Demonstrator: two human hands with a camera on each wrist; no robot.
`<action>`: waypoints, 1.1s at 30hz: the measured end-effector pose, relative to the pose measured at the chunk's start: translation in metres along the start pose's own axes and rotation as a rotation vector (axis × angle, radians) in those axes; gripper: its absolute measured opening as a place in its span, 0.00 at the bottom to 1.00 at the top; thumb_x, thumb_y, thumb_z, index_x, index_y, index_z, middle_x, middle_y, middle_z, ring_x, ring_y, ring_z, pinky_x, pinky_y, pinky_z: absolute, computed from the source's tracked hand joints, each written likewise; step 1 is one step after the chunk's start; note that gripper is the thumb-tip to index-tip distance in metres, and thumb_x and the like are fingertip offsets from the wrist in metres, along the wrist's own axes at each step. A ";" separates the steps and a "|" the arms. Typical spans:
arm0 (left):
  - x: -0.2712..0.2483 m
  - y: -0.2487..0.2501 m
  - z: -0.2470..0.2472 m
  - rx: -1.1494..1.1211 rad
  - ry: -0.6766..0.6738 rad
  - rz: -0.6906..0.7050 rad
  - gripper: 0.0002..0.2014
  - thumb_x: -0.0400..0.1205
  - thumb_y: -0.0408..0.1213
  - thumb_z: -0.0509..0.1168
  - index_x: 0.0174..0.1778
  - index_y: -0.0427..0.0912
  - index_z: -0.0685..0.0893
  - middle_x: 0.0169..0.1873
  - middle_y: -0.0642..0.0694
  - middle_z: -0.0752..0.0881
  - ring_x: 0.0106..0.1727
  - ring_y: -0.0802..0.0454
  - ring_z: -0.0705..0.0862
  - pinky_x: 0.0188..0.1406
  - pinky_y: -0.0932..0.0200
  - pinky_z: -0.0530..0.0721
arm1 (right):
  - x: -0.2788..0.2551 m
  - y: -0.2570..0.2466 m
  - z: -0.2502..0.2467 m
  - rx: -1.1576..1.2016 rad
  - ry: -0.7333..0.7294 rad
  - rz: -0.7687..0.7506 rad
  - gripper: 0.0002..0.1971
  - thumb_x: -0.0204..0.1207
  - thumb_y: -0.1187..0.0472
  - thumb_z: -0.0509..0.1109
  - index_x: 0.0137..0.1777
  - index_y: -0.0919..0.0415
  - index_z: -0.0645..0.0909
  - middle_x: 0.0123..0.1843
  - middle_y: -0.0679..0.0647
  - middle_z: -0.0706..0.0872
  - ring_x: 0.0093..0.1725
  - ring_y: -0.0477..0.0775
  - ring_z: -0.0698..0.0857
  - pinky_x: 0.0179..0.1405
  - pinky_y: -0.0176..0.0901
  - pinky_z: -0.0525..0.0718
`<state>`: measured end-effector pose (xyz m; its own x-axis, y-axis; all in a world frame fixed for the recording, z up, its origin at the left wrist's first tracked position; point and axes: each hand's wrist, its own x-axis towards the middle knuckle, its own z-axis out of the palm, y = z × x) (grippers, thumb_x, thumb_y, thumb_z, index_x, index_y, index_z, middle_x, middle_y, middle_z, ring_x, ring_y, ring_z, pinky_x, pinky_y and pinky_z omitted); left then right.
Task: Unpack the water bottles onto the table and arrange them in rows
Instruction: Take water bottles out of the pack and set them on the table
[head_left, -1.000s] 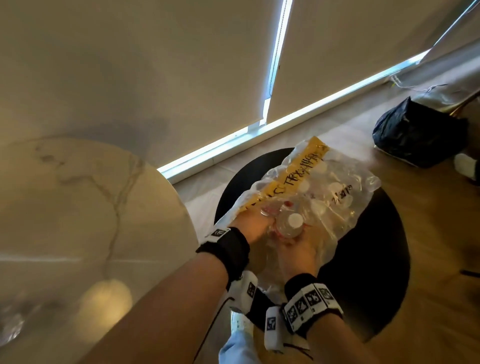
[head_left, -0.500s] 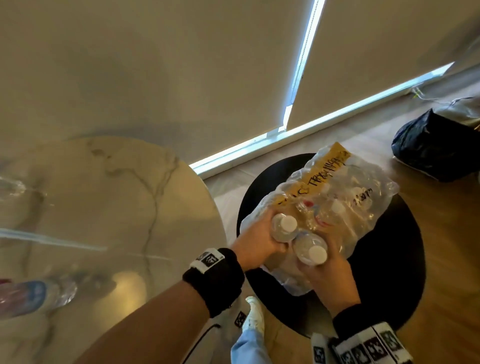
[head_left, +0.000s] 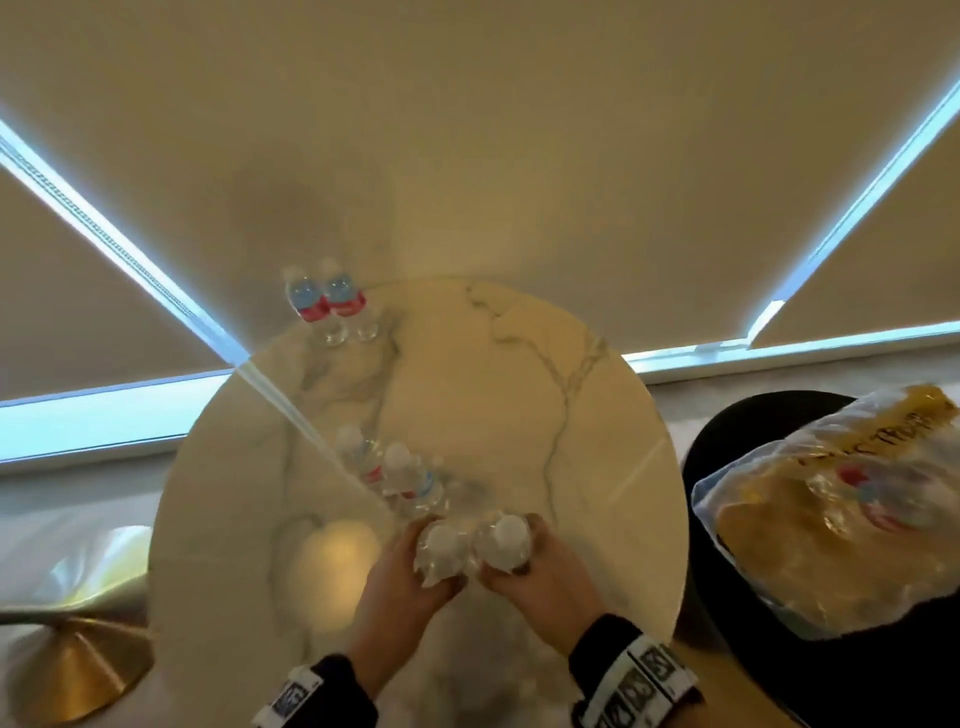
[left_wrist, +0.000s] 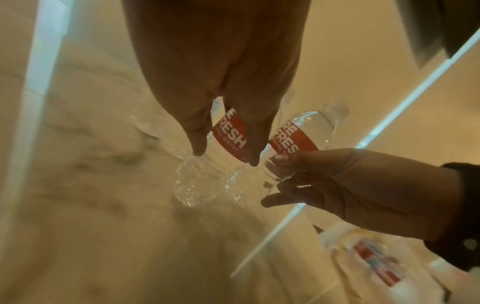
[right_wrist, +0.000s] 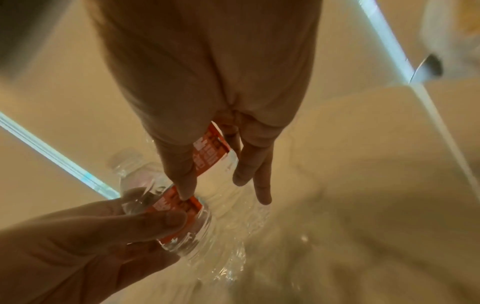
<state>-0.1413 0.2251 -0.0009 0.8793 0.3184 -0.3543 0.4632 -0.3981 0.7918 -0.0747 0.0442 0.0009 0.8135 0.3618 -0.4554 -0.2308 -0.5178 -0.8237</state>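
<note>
So your left hand (head_left: 400, 582) grips one clear plastic red-labelled water bottle (head_left: 441, 551), your right hand (head_left: 540, 577) grips another (head_left: 504, 538), both touching over the round marble table (head_left: 519, 364), fingers wrapped around each.

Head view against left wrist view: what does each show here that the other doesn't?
Only the head view shows the whole round marble table, two bottles at its far edge and the plastic pack on the black stool. Only the left wrist view shows the red labels under the fingers. Both show the left hand and right hand each holding one bottle side by side above the table.
</note>
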 end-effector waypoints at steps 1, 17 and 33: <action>-0.001 -0.015 -0.018 -0.008 0.029 -0.017 0.31 0.65 0.43 0.83 0.59 0.71 0.78 0.57 0.60 0.87 0.57 0.58 0.87 0.60 0.48 0.89 | 0.006 -0.011 0.022 -0.018 -0.006 0.003 0.24 0.63 0.47 0.81 0.58 0.42 0.75 0.48 0.40 0.88 0.47 0.38 0.87 0.49 0.35 0.85; 0.029 -0.084 -0.093 0.267 -0.029 -0.157 0.28 0.76 0.47 0.74 0.72 0.45 0.77 0.62 0.45 0.85 0.64 0.45 0.83 0.54 0.60 0.78 | 0.027 -0.023 0.104 -0.029 0.004 0.176 0.32 0.68 0.52 0.80 0.71 0.53 0.73 0.63 0.47 0.82 0.59 0.52 0.84 0.59 0.45 0.84; 0.039 0.115 0.204 0.513 -0.710 0.411 0.13 0.84 0.53 0.63 0.57 0.51 0.85 0.48 0.53 0.88 0.48 0.58 0.85 0.53 0.59 0.83 | -0.009 0.162 -0.247 0.209 0.841 0.549 0.19 0.80 0.63 0.69 0.69 0.68 0.77 0.61 0.60 0.85 0.60 0.65 0.84 0.48 0.43 0.77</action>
<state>-0.0310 0.0158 -0.0248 0.7679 -0.4564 -0.4495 -0.0511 -0.7432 0.6672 0.0125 -0.2341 -0.0450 0.6601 -0.5865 -0.4693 -0.7068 -0.2733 -0.6525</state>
